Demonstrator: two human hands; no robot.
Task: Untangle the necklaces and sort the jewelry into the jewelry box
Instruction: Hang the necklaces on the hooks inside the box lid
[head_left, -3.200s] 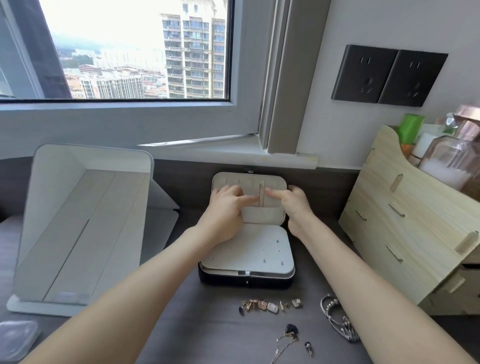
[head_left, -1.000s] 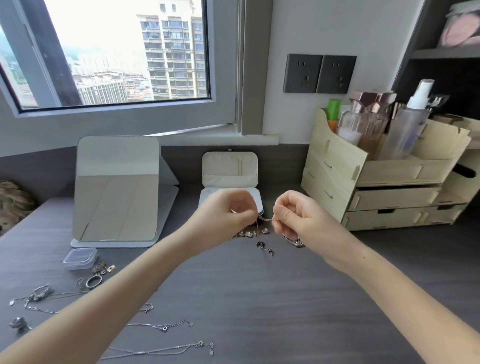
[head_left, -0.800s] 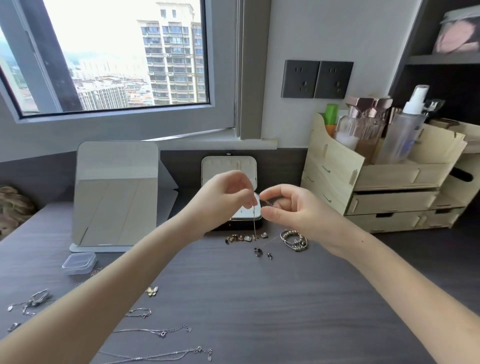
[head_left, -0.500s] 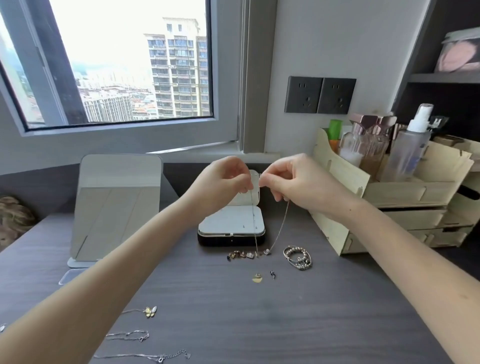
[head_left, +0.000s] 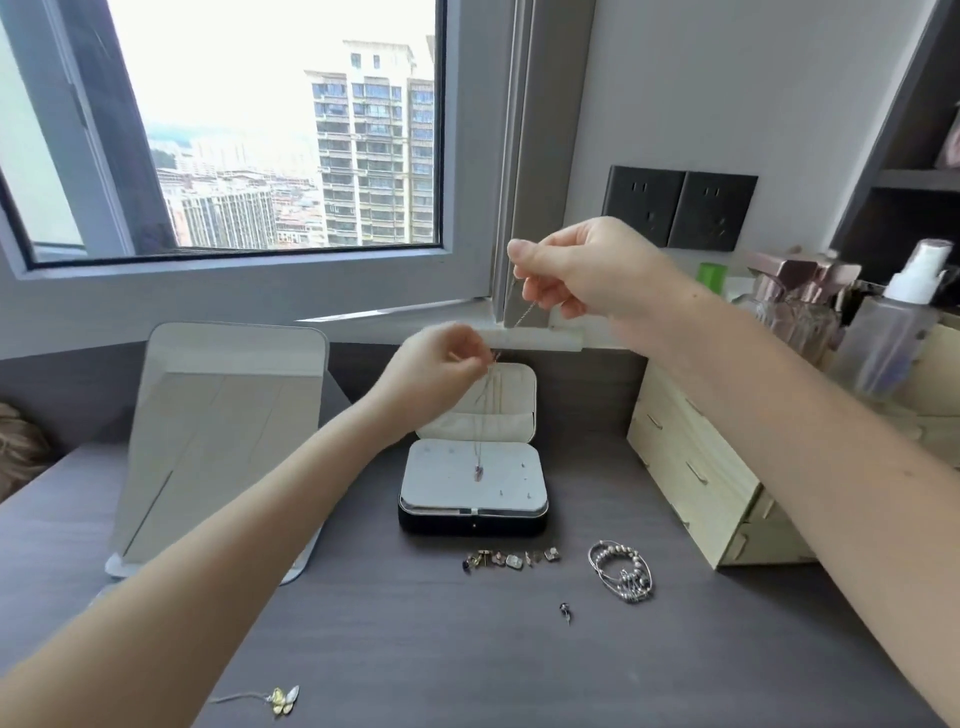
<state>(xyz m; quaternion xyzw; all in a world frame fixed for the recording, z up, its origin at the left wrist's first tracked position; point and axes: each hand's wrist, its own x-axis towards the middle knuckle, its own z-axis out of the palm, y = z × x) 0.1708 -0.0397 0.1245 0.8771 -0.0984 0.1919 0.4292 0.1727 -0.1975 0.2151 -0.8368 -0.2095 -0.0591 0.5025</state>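
- Right hand: raised highest in the view, well above the worktop, thumb and forefinger pinched shut on the upper end of a fine necklace chain; the remaining fingers are curled under.
- Left hand: lower and to the left of the right hand, fingertips closed on the same chain at a point further along it; wrist bent slightly, forearm reaching in from the lower left.
- Chain, long axis: it slants down and leftward from the right hand to the left hand, then falls nearly straight below the left hand, ending in a small dark pendant.
- Key relation: the pendant hangs directly beneath the left hand and just over the pale inner panel of the open jewelry box; whether it touches the panel cannot be told. The left hand is the nearer of the two to the box.
- Judged step: lowering or hanging the chain into the box lid, which stands upright just behind and below the left hand.
- Loose pieces below both hands, on the near side of the box: a row of small earrings, a coil of bracelets, and a butterfly pendant far down to the left.
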